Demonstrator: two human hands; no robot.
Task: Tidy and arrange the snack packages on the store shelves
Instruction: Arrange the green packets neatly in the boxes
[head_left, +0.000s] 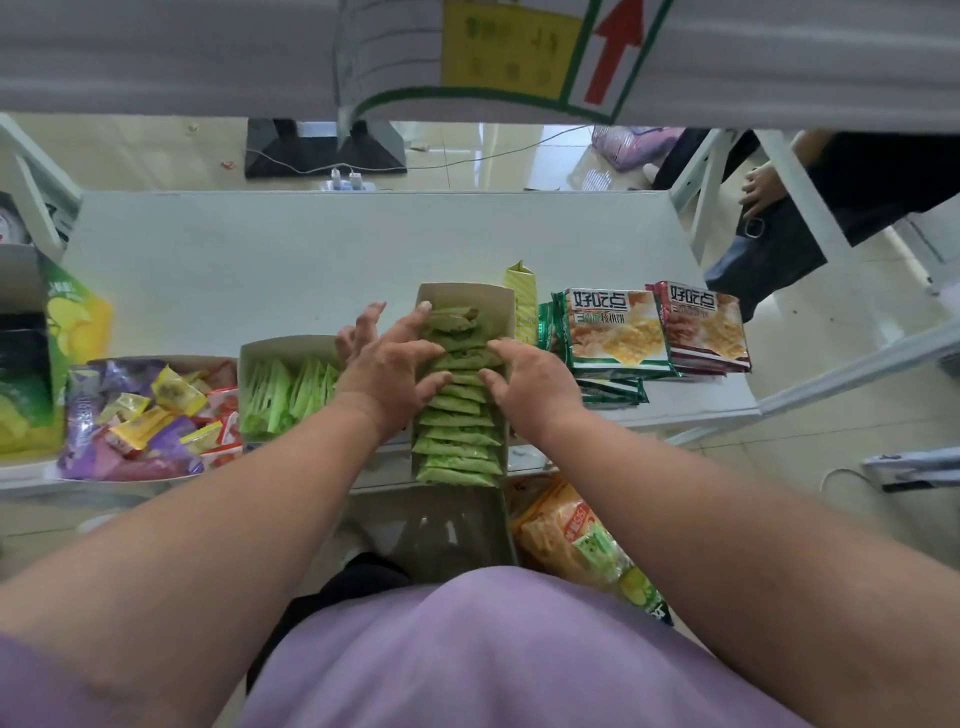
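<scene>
**Both hands on the green packets**

The white shelf (260, 270) carries a long cardboard box (467, 296) at centre, filled with a row of green snack packets (457, 447). The left hand (384, 358) and right hand (535, 379) press on the row from either side, each grip narrow, fingers curled onto the packets. Cracker bags (613, 332) lie to the right, mixed candies (140, 421) to the left.

both bare forearms reaching forward side by side, left hand (382, 358) palm down with fingers (410, 325) spread and bent, right hand (530, 382) close beside it, its fingers curled inward toward the left
</scene>
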